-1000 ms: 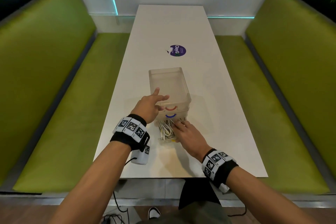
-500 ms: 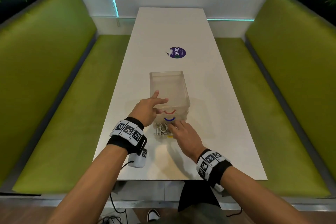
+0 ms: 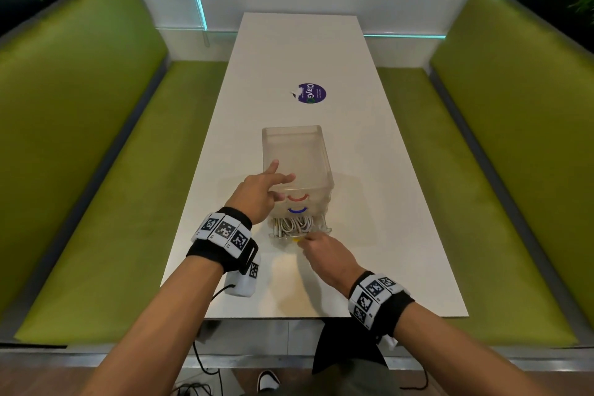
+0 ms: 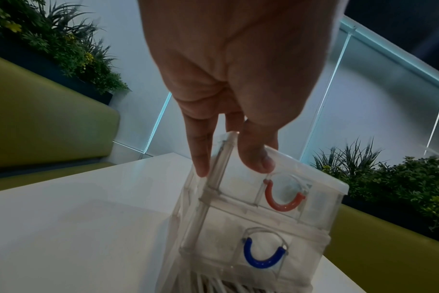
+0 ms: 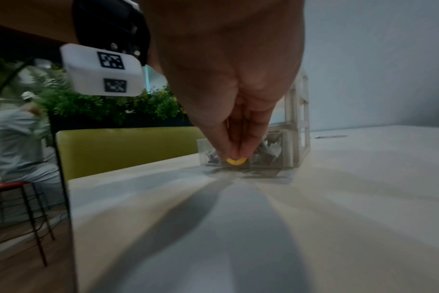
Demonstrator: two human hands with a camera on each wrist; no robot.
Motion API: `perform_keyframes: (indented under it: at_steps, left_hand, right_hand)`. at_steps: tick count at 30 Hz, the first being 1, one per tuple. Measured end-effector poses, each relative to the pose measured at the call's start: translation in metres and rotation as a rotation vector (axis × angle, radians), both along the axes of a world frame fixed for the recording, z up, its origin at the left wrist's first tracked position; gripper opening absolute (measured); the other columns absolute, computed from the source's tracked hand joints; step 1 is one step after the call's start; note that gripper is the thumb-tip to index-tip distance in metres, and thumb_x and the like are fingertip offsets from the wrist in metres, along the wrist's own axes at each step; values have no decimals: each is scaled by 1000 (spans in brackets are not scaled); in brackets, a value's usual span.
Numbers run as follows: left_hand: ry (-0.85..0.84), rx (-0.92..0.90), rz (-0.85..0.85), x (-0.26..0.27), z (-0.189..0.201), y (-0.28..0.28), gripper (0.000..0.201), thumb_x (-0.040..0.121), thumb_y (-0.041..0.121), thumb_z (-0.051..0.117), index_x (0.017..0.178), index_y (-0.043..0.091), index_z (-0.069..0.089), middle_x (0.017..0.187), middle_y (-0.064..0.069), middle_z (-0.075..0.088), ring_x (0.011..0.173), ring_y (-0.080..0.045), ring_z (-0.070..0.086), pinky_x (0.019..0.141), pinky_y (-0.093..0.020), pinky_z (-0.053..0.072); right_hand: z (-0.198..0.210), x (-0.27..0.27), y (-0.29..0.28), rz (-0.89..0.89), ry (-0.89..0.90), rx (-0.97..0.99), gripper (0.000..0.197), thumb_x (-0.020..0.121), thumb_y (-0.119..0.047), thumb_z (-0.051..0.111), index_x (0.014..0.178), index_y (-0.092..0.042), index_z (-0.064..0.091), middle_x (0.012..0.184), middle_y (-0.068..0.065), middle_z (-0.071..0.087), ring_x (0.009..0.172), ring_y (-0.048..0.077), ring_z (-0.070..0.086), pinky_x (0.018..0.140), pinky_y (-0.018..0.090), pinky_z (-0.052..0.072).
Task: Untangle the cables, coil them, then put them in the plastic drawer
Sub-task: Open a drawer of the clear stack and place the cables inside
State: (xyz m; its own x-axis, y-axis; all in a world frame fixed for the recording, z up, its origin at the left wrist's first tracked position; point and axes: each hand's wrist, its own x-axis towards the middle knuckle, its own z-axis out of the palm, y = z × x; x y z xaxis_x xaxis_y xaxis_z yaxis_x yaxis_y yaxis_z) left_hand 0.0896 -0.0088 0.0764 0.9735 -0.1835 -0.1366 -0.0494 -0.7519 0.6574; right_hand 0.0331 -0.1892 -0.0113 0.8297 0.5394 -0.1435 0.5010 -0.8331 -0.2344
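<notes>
Right hand (image 5: 228,83) pinching yellow handle (image 5: 235,161), mostly hidden, left hand (image 3: 257,194) fingers straight steadying drawer unit (image 3: 297,154), cables (image 3: 294,223) half concealed, sticker (image 3: 311,93) reading "ClayGo"

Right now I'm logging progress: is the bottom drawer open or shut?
Open: the bottom drawer sticks out from the unit with white cables showing inside; the right hand pinches its yellow handle.

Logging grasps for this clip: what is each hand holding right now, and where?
Right hand pinches the bottom drawer by its yellow handle. Left hand rests on the drawer unit's top front corner.
</notes>
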Motion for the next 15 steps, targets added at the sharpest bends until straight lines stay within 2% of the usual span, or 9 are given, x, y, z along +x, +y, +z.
perform_keyframes:
  at_steps: [2,5,9,10,12,13,14,15]
  left_hand:
    - [5,-8,0,1,0,0,57,88,-7,51,129,32,57,157,3,24,100,-9,68,97,-25,40]
    - [17,-9,-3,0,-1,0,58,88,-9,49,128,32,57,158,3,24,91,-7,69,96,-26,43]
    - [23,-13,-12,1,1,2,57,89,-8,48,130,31,56,158,4,21,95,-9,69,101,-31,42]
    - [19,-8,-23,1,0,3,58,90,-7,48,132,32,54,159,4,18,99,-9,67,101,-29,41]
    - [-37,-9,-54,-3,-6,6,61,92,-4,51,140,33,43,161,3,6,122,-11,54,102,-24,36]
    - [-90,-27,-62,-7,-11,9,65,93,0,54,145,34,33,162,2,-3,134,-11,40,101,-24,35]
    - [-148,-60,-43,-13,-16,12,72,92,6,57,148,36,23,161,2,-10,139,-9,27,100,-26,35]
    - [-199,-98,14,-21,-21,16,75,92,12,60,150,35,18,161,3,-11,139,-4,19,99,-27,35]
  right_hand:
    - [-4,6,1,-33,9,46,33,90,3,43,117,-8,59,120,13,60,101,36,59,69,36,46]
    - [-5,18,7,-73,57,122,46,90,4,42,132,-10,51,136,11,52,114,34,55,82,40,51]
    - [6,26,11,-117,148,120,47,92,-3,44,137,-14,47,142,8,47,120,33,52,91,40,49]
    - [12,25,9,-97,174,127,43,92,-6,46,135,-13,51,139,9,51,118,32,53,92,39,48]
    - [28,20,0,-59,182,250,30,92,-11,50,119,-12,64,120,9,65,104,30,60,85,36,49]
    - [38,19,-6,-58,135,370,24,91,-12,52,110,-12,68,109,7,68,95,26,63,80,34,49]
    - [48,20,-12,-75,41,496,21,90,-12,54,105,-13,69,102,5,69,88,23,62,76,33,50]
    - [57,23,-20,-103,-80,591,20,89,-12,55,104,-14,69,101,3,67,86,19,61,76,30,50]
